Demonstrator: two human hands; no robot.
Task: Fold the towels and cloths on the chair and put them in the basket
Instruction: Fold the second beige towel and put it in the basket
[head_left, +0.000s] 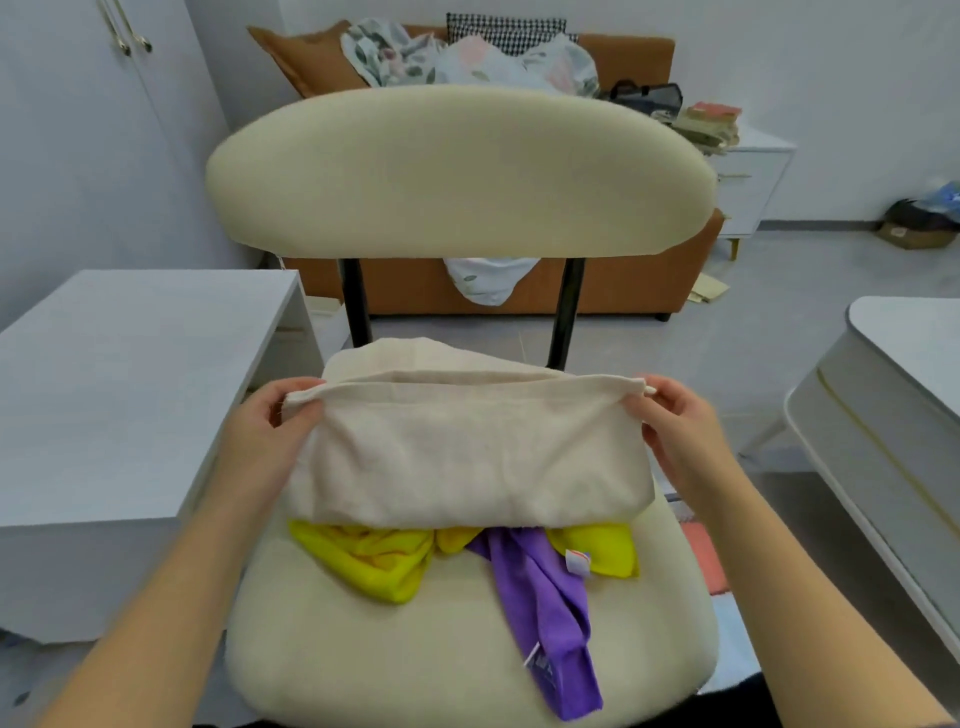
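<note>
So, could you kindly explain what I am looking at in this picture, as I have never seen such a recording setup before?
There is no machine here: a person works with bare hands. The single picture comes from a camera worn on the head, looking forward and down. The left hand and right hand each pinch an upper corner of a beige towel, holding it spread over a cream chair. On the seat, partly under the towel, lie a crumpled yellow cloth and a purple cloth, not yet folded. A white table stands to the left.
</note>
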